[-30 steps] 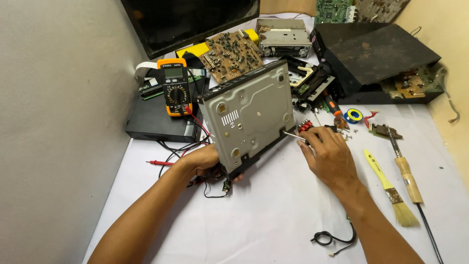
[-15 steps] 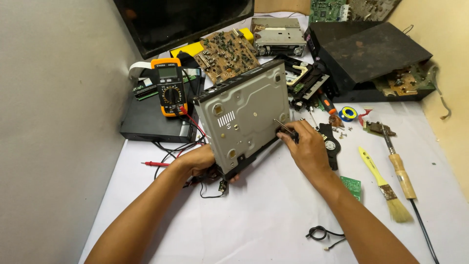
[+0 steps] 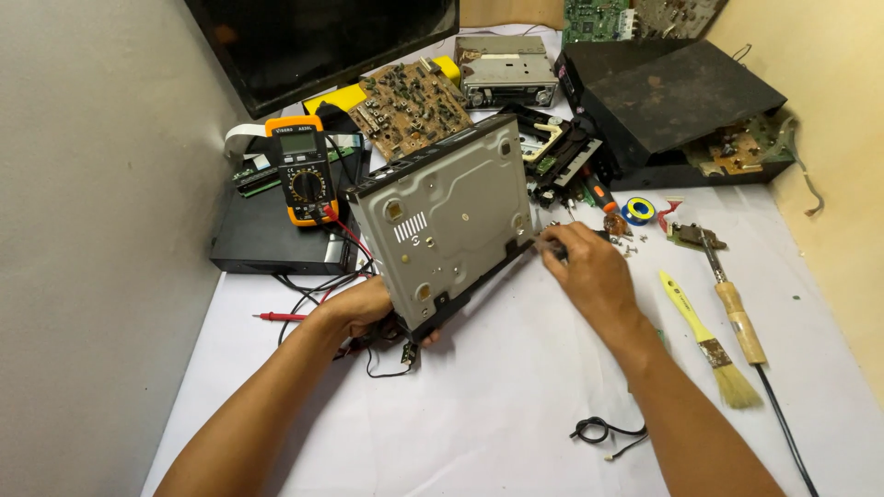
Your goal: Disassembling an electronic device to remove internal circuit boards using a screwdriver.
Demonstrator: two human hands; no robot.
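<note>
The grey metal chassis (image 3: 448, 221) stood tilted on its lower edge on the white table (image 3: 479, 405), its flat underside facing the camera. The left hand (image 3: 361, 308) gripped the chassis at its lower left corner, fingers curled around the edge. The right hand (image 3: 589, 271) was at the right edge of the chassis, fingers closed on a small tool whose tip touched that edge. Left of the chassis lay an orange multimeter (image 3: 301, 169). Behind the chassis lay a brown circuit board (image 3: 410, 97). Right of the chassis lay a yellow-handled brush (image 3: 707, 339) and a soldering iron (image 3: 734, 304).
</note>
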